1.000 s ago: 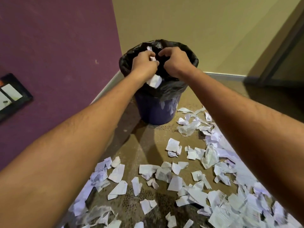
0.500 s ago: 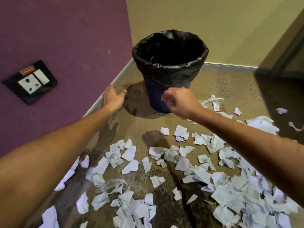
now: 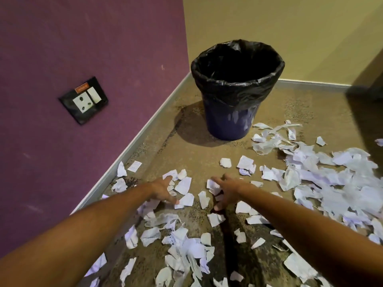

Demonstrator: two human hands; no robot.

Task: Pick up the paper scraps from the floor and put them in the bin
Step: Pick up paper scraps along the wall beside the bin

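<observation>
Torn white paper scraps litter the brown floor, thickest on the right and at the front. A blue bin lined with a black bag stands in the corner; its inside looks dark. My left hand is spread low over the floor, fingertips touching scraps in the middle. My right hand is spread too, resting on a scrap beside it. Neither hand holds anything that I can see.
A purple wall with a black socket plate runs along the left, a yellow wall behind the bin. A grey skirting edges the floor. A dark doorway shadow lies at the far right.
Both hands left the bin rim, where they dropped scraps, and came down and back to the floor. They now lie spread on the scraps in the middle.
</observation>
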